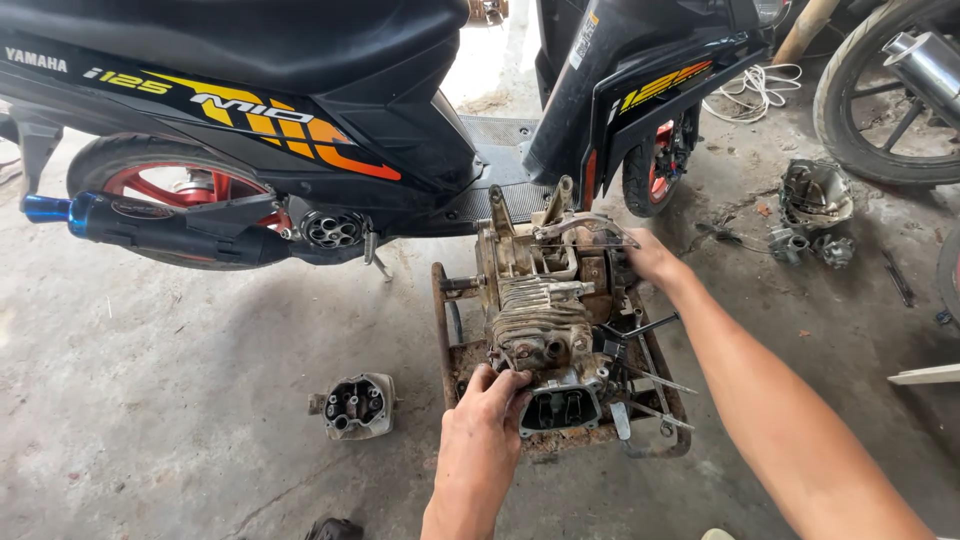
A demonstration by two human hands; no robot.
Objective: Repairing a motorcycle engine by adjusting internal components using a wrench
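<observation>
A dirty, oil-stained motorcycle engine (545,300) lies on a rusty metal stand (441,310) on the concrete floor. My left hand (487,415) grips the near end of the engine at its cylinder head, fingers curled over the edge beside the dark open port (561,408). My right hand (652,260) reaches to the far right side of the engine and holds the crankcase there. Several thin tools (650,385) lie on the stand to the right of the cylinder.
A black scooter (330,110) with orange graphics and red wheels stands just behind the engine. A detached cylinder head part (357,405) rests on the floor at left. Loose engine parts (812,215) and another motorcycle's wheel (880,110) are at the right.
</observation>
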